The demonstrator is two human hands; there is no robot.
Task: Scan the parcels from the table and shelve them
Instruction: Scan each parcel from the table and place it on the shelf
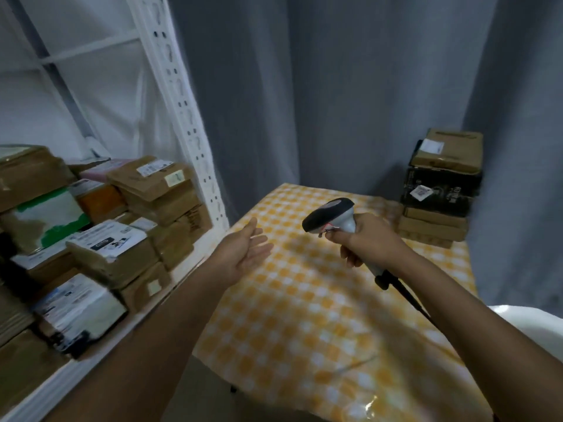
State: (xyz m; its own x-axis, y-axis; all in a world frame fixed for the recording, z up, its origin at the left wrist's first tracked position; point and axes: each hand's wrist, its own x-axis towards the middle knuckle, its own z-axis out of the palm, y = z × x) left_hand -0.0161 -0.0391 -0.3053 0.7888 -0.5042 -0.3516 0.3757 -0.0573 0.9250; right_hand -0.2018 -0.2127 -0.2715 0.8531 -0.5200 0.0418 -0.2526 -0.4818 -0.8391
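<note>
Likely a parcel depot: shelved parcels (pixel 128 208), scanner (pixel 335 220).

Stack of cardboard and black parcels (pixel 441 190) sits at the counter's (pixel 304 315) far right corner; white metal shelf (pixel 195 166) packed with cardboard parcels (pixel 100 226) runs along its left edge.

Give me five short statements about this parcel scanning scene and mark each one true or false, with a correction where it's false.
1. The right hand grips the barcode scanner. True.
2. The left hand holds a parcel. False: it is open and holds nothing.
3. A stack of parcels sits at the far right corner of the table. True.
4. The table has a plain blue cover. False: the cover is checked yellow and white.
5. The shelf to the left holds no parcels. False: many shelved parcels are piled on it.
</note>
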